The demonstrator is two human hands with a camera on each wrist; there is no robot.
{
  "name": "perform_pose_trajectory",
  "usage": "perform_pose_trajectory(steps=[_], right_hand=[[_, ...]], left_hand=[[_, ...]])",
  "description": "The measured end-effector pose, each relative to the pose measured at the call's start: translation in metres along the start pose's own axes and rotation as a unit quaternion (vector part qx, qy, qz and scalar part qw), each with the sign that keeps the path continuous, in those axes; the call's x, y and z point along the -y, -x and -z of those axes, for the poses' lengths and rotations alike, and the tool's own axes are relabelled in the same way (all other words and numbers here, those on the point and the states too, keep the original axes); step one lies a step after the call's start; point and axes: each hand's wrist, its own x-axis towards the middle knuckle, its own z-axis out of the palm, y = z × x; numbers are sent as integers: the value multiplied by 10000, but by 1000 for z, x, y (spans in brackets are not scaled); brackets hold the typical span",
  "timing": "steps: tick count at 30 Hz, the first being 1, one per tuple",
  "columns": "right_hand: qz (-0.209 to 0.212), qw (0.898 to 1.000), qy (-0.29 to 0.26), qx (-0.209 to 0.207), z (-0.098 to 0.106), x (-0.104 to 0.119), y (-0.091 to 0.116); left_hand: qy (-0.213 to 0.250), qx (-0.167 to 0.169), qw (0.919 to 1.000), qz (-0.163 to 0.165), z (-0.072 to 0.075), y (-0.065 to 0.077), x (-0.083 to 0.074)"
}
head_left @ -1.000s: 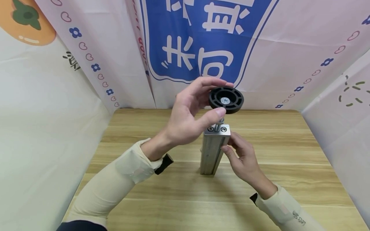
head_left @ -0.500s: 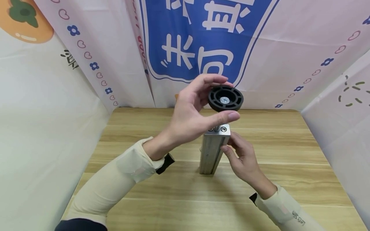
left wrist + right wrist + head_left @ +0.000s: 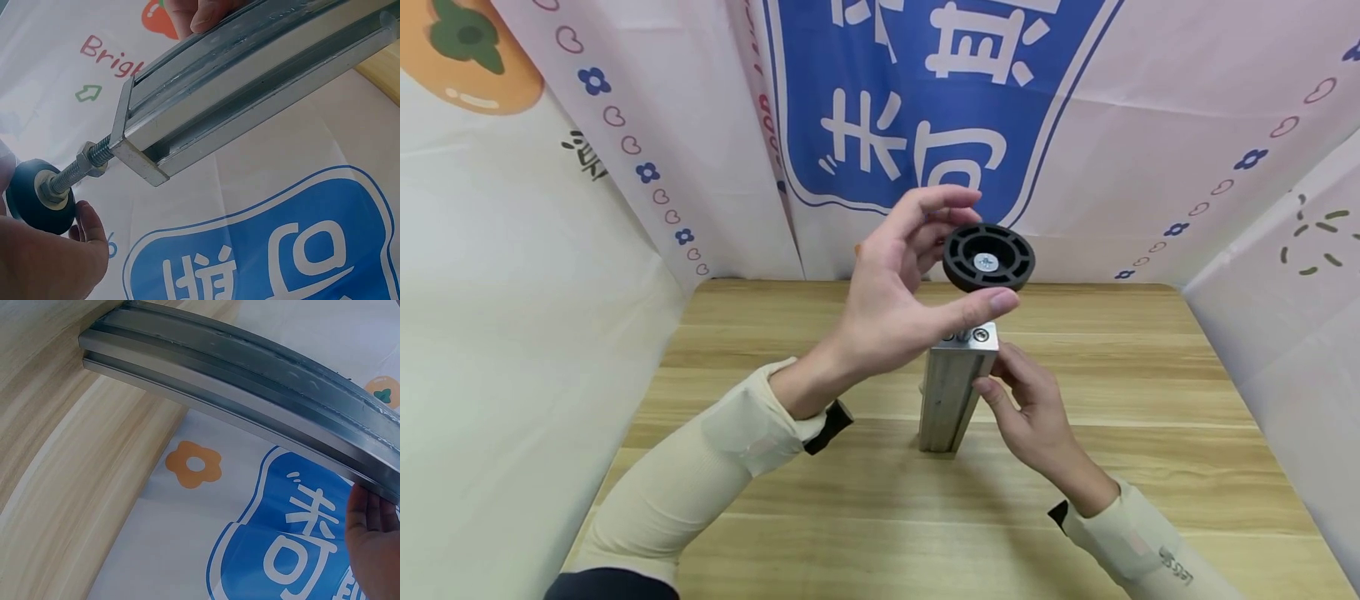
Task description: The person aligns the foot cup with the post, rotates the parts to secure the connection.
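Observation:
An aluminium profile (image 3: 951, 392) stands upright on the wooden table, with a metal end plate (image 3: 973, 334) and screws on top. From that plate rises the threaded stud (image 3: 65, 177) of a levelling foot (image 3: 988, 258), topped by a round black base; a hex nut (image 3: 92, 159) sits on the stud close to the plate. My left hand (image 3: 898, 287) is spread loosely around the black base, thumb along its near edge and index finger raised behind it. Lower down, my right hand (image 3: 1030, 408) grips the profile's right side between thumb and fingers; some fingertips are hidden behind it.
The wooden table (image 3: 820, 517) extends around the profile on all sides. Behind it hangs a printed cloth (image 3: 1105, 167) with a blue sign. White cloth walls (image 3: 512, 350) border the left and right sides.
My left thumb has slid rightward along the near edge of the black base, and the index finger has lifted off behind it. The right hand and profile stay in place.

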Motion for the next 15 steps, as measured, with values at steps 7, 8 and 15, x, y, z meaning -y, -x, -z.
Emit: perform_pose_trajectory(steps=[7,8,15], right_hand=[[-49,10000,19,8,0,1,0],[-50,10000,18,5,0,1,0],[-147,9999,12,-7,0,2,-1]], left_hand=[[118,-29,9999,-27,2,2,4],[145,-18,9999,-35,2,2,4],[427,186,9989,-76,4,3,7]])
